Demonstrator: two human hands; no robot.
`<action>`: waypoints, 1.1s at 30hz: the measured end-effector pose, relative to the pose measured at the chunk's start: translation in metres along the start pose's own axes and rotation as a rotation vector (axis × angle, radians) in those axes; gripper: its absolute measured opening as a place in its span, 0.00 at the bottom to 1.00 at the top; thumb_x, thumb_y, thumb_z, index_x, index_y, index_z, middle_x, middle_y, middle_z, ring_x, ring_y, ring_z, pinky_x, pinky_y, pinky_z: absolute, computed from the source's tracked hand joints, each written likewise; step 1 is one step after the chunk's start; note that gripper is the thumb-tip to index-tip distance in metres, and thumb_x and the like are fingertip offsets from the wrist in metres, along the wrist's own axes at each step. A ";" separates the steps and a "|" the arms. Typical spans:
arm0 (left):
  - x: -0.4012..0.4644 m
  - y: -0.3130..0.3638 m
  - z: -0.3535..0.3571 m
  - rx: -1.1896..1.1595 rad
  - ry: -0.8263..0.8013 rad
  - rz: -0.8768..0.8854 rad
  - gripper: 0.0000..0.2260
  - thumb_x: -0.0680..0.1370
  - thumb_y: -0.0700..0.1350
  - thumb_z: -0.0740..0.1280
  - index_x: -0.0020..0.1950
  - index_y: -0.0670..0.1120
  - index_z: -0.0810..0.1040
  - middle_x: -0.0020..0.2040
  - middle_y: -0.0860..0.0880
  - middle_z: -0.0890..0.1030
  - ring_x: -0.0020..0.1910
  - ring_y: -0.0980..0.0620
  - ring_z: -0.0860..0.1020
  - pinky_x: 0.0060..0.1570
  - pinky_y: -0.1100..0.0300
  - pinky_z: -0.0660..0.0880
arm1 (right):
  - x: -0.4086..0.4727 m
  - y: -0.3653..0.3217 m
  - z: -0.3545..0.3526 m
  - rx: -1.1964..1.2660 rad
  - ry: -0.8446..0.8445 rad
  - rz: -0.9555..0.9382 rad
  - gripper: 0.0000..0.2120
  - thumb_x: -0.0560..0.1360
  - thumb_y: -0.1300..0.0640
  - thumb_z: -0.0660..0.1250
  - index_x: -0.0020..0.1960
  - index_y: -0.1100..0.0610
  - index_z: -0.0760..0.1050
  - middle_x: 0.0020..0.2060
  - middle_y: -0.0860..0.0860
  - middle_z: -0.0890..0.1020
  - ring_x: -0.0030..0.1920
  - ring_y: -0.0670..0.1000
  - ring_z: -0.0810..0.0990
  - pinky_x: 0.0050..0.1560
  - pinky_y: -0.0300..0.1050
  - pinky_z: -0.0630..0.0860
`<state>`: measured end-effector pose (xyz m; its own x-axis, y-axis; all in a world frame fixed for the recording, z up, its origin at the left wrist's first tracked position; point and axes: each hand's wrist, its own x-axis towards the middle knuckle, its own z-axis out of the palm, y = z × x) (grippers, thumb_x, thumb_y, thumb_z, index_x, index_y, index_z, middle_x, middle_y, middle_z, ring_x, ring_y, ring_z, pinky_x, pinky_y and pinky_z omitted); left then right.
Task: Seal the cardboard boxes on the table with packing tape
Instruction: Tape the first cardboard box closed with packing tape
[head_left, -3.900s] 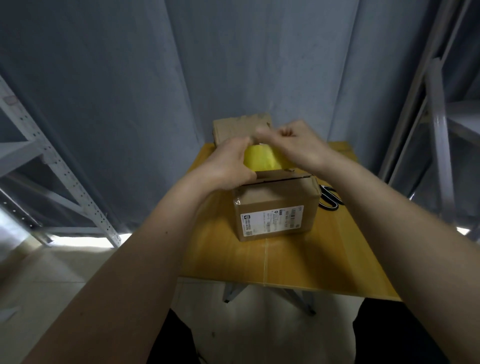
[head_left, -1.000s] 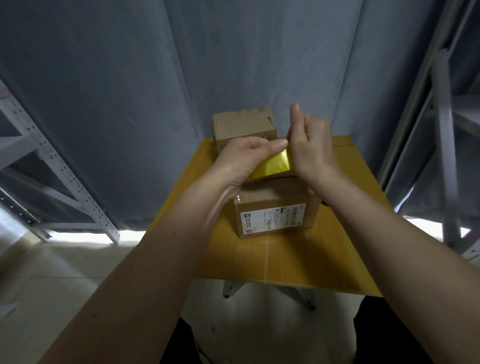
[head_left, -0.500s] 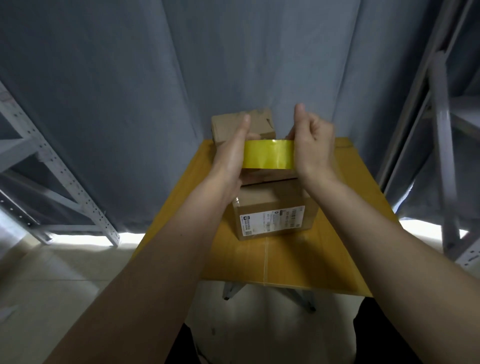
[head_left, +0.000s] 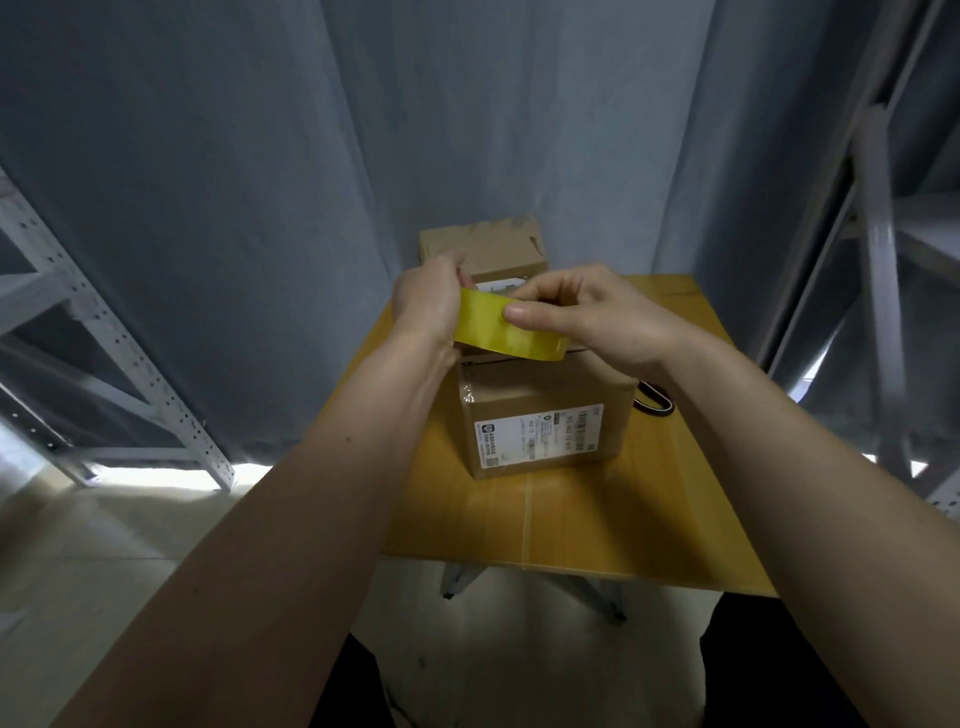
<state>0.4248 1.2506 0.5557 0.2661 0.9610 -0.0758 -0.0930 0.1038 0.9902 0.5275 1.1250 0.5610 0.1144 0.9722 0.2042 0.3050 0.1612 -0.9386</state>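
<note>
A roll of yellow packing tape (head_left: 498, 328) is held in the air just above the near cardboard box (head_left: 545, 415), which carries a white shipping label on its front. My left hand (head_left: 428, 304) grips the roll's left side. My right hand (head_left: 587, 312) holds its right side, thumb pressed on the outer face and fingers curled over the top. A second cardboard box (head_left: 485, 247) stands behind, at the far edge of the yellow table (head_left: 571, 514). No free tape end shows.
Black-handled scissors (head_left: 652, 404) lie on the table right of the near box, partly hidden by my right arm. Grey curtains hang behind the table. Metal shelving frames (head_left: 104, 332) stand at left and right.
The roll has tilted and dropped slightly toward the near box. My right thumb has moved onto the roll's outer face and my left hand has shifted round its left side.
</note>
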 end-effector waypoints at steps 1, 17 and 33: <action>0.000 0.001 -0.001 0.003 -0.006 -0.001 0.23 0.71 0.44 0.65 0.15 0.47 0.69 0.21 0.50 0.70 0.32 0.45 0.72 0.42 0.51 0.72 | -0.001 -0.001 -0.002 -0.011 -0.032 0.012 0.15 0.68 0.50 0.69 0.49 0.59 0.81 0.40 0.48 0.83 0.41 0.43 0.81 0.43 0.34 0.78; -0.006 0.018 0.000 0.264 0.050 0.082 0.27 0.59 0.51 0.60 0.49 0.33 0.80 0.54 0.34 0.81 0.54 0.37 0.80 0.57 0.44 0.76 | 0.004 0.000 0.017 -0.003 0.140 0.050 0.15 0.66 0.55 0.62 0.45 0.63 0.80 0.36 0.47 0.81 0.38 0.44 0.77 0.43 0.41 0.73; -0.008 0.014 -0.004 0.284 0.063 0.043 0.20 0.63 0.50 0.62 0.45 0.38 0.81 0.46 0.39 0.82 0.52 0.39 0.81 0.56 0.46 0.77 | 0.003 0.005 0.020 0.044 0.134 0.046 0.13 0.68 0.54 0.62 0.46 0.56 0.82 0.51 0.65 0.81 0.47 0.54 0.78 0.53 0.53 0.72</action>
<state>0.4178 1.2455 0.5694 0.2070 0.9778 -0.0313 0.1715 -0.0048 0.9852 0.5110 1.1325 0.5516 0.2532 0.9479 0.1935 0.2556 0.1273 -0.9584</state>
